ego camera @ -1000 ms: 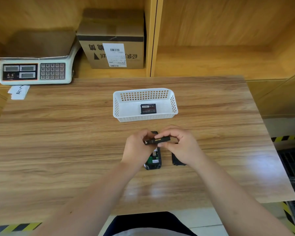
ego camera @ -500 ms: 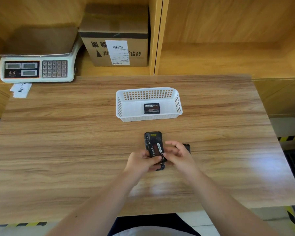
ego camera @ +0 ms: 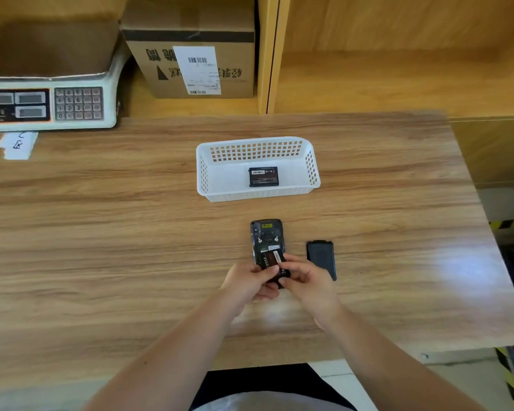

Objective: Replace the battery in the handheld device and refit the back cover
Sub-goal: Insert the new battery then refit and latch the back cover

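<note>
The handheld device (ego camera: 266, 237) lies face down near the middle of the wooden table (ego camera: 101, 247), with its back open; the battery (ego camera: 272, 258) sits slanted over the open back, its near end between the fingers. The left hand (ego camera: 247, 281) pinches the battery from the left with curled fingers and thumb; the right hand (ego camera: 307, 278) pinches it from the right the same way; the two hands are very close together. The back cover (ego camera: 321, 258) lies flat on the table just right of the device, not touching it. Past the device stands a white basket (ego camera: 204, 173); a second battery (ego camera: 263, 176) lies flat inside it. Far back on the left is a weighing scale (ego camera: 48, 105) with a paper note (ego camera: 18, 144) by it; a cardboard box (ego camera: 190, 63) stands next to the scale.
</note>
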`<state>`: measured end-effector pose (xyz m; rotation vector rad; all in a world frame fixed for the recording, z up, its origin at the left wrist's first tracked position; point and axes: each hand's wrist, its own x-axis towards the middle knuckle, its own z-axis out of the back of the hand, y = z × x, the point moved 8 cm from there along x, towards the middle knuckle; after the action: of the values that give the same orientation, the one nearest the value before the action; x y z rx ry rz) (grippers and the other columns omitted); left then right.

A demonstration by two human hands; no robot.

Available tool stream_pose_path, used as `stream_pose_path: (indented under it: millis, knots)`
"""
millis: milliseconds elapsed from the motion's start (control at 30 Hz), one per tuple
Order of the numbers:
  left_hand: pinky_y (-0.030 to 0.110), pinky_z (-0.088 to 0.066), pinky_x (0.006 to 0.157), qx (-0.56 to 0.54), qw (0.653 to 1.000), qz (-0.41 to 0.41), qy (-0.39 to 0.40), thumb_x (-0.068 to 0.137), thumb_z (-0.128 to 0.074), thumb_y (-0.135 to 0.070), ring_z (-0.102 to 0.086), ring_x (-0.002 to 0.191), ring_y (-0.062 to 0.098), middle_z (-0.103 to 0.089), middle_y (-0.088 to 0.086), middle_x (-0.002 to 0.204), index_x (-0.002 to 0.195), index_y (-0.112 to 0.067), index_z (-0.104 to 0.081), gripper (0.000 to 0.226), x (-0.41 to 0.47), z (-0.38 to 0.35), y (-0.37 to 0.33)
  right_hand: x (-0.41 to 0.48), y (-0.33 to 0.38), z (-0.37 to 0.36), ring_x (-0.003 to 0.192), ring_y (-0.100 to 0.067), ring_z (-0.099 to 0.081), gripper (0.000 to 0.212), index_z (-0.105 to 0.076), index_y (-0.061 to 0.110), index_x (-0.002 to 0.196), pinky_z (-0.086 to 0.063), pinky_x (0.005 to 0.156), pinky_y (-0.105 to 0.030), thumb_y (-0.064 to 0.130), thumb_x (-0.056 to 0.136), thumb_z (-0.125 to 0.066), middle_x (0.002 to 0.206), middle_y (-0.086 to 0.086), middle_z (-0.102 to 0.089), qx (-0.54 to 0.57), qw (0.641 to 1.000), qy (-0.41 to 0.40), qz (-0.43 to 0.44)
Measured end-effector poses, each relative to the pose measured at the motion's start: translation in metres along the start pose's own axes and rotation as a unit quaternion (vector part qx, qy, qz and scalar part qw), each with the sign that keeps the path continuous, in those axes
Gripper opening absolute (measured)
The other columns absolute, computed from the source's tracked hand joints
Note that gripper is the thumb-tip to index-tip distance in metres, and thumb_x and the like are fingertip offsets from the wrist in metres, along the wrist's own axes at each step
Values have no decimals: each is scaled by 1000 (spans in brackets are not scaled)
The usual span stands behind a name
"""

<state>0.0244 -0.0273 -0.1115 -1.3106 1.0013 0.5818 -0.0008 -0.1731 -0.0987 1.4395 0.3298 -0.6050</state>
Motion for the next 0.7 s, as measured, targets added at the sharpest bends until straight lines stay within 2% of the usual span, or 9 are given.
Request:
stream_pose_path:
  millis: [67,133,233,300,367,500,567,633,700]
  knots:
    - [27,-57,54,3,1000,-11,-19,84,-74,-23,-73,62,20,-74,15,80,98,-5,-66,24,3,3,-1,3,0,1,78,-12,-62,36,-74,22,93,-56,87,-31,-8,75,-71,119,8,-64,5,1000,-11,4]
    - [32,-60,59,9,998,-34,-57,79,-79,-21,-74,64,22,-74,15,83,110,-4,-59,40,5,10,-3,6,1,0,84,-14,-66,34,-75,19,96,-57,86,-30,-8,76,-71,119,5,-66,9,1000,-21,10]
    - [35,-62,66,15,993,-69,-99,72,-85,-20,-75,67,20,-75,8,87,114,-15,-48,56,8,20,-9,9,2,-2,90,-16,-69,30,-75,14,100,-58,82,-29,-5,76,-72,117,5,-66,-1,999,-36,12]
    - [31,-61,64,36,992,-84,-85,72,-85,-20,-74,72,18,-74,8,90,117,-18,-49,57,10,22,-14,11,3,-2,88,-19,-70,29,-74,13,100,-59,77,-29,-4,76,-72,116,5,-67,-11,999,-42,14]
    - [28,-59,63,68,991,-97,-56,70,-86,-19,-74,78,17,-74,9,91,120,-19,-51,61,13,24,-16,13,4,-1,79,-13,-70,29,-74,12,102,-58,72,-26,-3,77,-73,115,4,-68,-19,999,-40,18]
    - [43,-59,82,115,984,-134,-38,65,-89,-20,-73,84,20,-75,5,86,124,-21,-57,67,16,31,-19,16,8,2,73,-9,-70,28,-74,10,101,-58,67,-22,-1,75,-75,113,2,-69,-61,997,-31,36]
    - [46,-58,84,129,980,-150,-29,65,-89,-18,-73,83,20,-75,5,85,127,-20,-57,69,17,31,-21,18,12,2,70,-2,-68,27,-74,10,99,-56,67,-18,1,74,-76,112,1,-69,-95,994,-27,55]
    - [45,-59,83,138,977,-161,-26,66,-89,-18,-72,80,18,-75,5,84,128,-18,-56,70,17,30,-23,18,17,2,67,4,-63,26,-73,11,98,-53,65,-12,2,73,-77,107,1,-68,-133,988,-22,72]
    - [36,-59,79,156,972,-172,-35,65,-89,-19,-70,74,10,-75,2,82,125,-21,-56,68,15,31,-25,20,20,2,66,1,-59,28,-72,15,98,-48,64,-9,8,72,-79,95,2,-67,-181,980,-18,77]
